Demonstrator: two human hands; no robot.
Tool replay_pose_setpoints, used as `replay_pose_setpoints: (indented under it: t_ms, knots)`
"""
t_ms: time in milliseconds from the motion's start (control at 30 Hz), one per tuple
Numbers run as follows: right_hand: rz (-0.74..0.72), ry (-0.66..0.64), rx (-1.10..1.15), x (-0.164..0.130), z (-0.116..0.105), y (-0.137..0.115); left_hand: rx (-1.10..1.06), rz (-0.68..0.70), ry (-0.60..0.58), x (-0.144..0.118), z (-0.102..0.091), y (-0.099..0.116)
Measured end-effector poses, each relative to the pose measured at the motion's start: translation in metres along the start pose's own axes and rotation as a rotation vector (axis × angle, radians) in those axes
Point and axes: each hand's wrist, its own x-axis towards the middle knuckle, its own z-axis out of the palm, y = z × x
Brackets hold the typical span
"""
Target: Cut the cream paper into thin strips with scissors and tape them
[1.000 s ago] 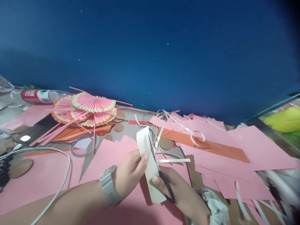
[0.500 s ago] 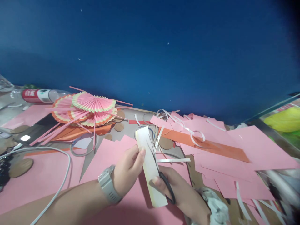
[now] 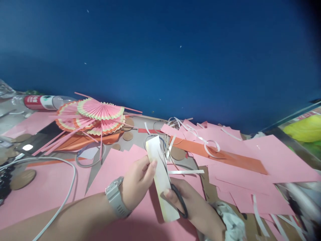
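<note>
My left hand (image 3: 140,180), with a grey watch on its wrist, pinches the left edge of a folded white and pale yellow paper strip (image 3: 160,187). Black-handled scissors (image 3: 181,202) are in my right hand (image 3: 190,197), whose fingers go through the handle while the thumb lies over the paper. The blades run along the strip's right edge, where a thin sliver appears to part from it; how far they are apart I cannot make out. Pink paper sheets (image 3: 132,231) lie beneath both hands.
Pleated pink fans (image 3: 100,115) with thin pink sticks lie at left, near a plastic bottle (image 3: 40,102). A white cable (image 3: 72,174) crosses the left side. On the right are more pink sheets (image 3: 278,160), an orange strip (image 3: 238,160) and white paper offcuts (image 3: 260,217). A blue wall (image 3: 160,60) stands behind.
Almost nothing differs. Both hands, the strip and the scissors hold nearly the same place, with only a very slight shift of the view.
</note>
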Motion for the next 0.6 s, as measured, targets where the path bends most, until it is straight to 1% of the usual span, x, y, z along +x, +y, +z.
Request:
replay_pose_setpoints:
  t_ms: [367,600]
  knots:
    - [-0.021,0.027,-0.019,0.0007,-0.0003,-0.0023,0.034,-0.006,-0.003,-0.0007,0.0005,-0.0026]
    - [0.000,0.010,-0.024,0.0003,-0.0006,-0.0028,0.016,-0.002,-0.006,0.0000,0.0008,0.0007]
